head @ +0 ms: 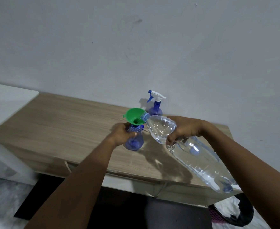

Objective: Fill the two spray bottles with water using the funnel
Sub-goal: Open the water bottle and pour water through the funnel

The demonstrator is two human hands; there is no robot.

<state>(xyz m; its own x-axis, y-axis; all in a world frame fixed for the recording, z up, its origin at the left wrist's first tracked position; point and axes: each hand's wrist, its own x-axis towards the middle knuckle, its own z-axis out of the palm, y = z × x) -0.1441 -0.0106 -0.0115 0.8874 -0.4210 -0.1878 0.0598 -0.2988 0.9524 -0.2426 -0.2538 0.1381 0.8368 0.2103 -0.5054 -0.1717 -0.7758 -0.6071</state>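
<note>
Green funnel (134, 115) in translucent blue spray bottle (134, 143); my left hand (121, 135) grips it, right hand (183, 129) grips tilted clear water bottle (202, 162), mouth at funnel rim.

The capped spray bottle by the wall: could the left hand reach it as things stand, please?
Probably not: the left hand grips the open bottle, and the funnel and water bottle bar its path.

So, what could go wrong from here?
The water bottle has its mouth at the rim of the funnel in the spray bottle, not its middle, so water may spill onto the table. It is large and only the right hand holds it; a surge could overflow the funnel.
</note>
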